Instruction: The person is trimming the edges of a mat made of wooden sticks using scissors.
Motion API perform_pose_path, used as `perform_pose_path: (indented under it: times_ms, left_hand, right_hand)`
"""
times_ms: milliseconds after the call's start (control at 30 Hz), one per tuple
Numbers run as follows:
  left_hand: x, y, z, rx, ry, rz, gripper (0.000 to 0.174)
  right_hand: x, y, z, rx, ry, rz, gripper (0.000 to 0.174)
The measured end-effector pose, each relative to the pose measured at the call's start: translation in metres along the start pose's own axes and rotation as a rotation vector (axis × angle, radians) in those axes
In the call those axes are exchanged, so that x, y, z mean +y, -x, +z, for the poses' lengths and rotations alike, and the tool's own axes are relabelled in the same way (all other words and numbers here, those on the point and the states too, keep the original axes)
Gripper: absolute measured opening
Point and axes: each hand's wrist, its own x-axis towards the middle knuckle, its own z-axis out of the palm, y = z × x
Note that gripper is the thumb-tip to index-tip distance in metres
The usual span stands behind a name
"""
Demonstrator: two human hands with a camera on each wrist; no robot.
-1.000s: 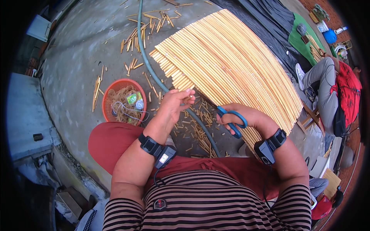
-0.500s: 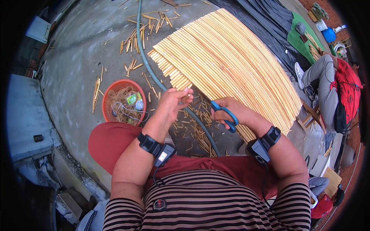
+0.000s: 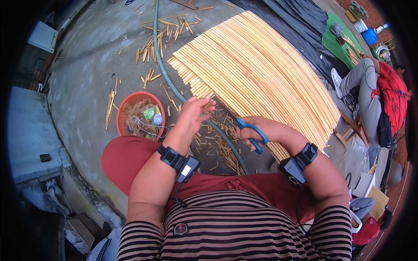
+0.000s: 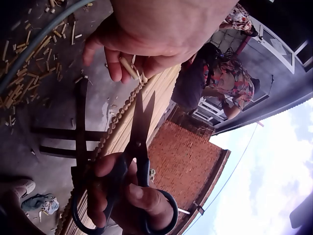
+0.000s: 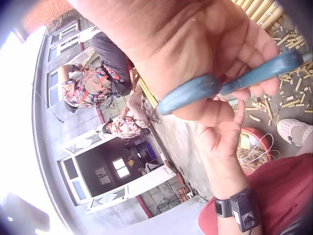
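My left hand (image 3: 194,114) is beside the near corner of a mat of yellow canes (image 3: 257,74). In the left wrist view its curled fingers hold a short cane piece (image 4: 128,68), with a thin pale string by it. My right hand (image 3: 265,129) grips the blue-handled scissors (image 3: 257,134), thumb and fingers through the loops. Their dark blades (image 4: 143,117) are slightly parted and point at the left fingertips, over the mat's edge. In the right wrist view the blue handles (image 5: 190,93) cross in front of the right palm.
An orange basket (image 3: 123,126) with tangled twine stands left of my knee. A grey-green hose (image 3: 167,78) curves past the mat, among scattered cane offcuts (image 3: 226,152). A person in a red top (image 3: 392,100) sits at the right, near a black sheet (image 3: 300,26).
My right hand has moved left with the scissors, nearer to my left hand, and the scissors have turned a little. The left hand has stayed nearly in place, rising slightly.
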Motion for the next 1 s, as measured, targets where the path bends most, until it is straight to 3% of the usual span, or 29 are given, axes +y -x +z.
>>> perform_pose_path:
  times_ms: [433, 633, 967, 1000]
  left_hand:
    - [-0.002, -0.001, 0.001, -0.011, 0.079, 0.019, 0.012]
    - [-0.003, 0.0, 0.0, -0.017, 0.072, 0.025, 0.012]
    - [-0.006, 0.0, -0.006, -0.064, 0.034, -0.031, 0.011]
    - [-0.002, 0.002, -0.006, -0.056, -0.071, -0.039, 0.017]
  right_hand:
    - [0.005, -0.02, -0.003, 0.037, -0.045, 0.009, 0.022]
    - [0.006, -0.03, -0.001, 0.045, -0.1, -0.086, 0.02]
    - [0.002, -0.019, -0.003, 0.113, 0.078, -0.074, 0.012]
    - [-0.001, -0.013, -0.002, 0.111, 0.088, -0.08, 0.013]
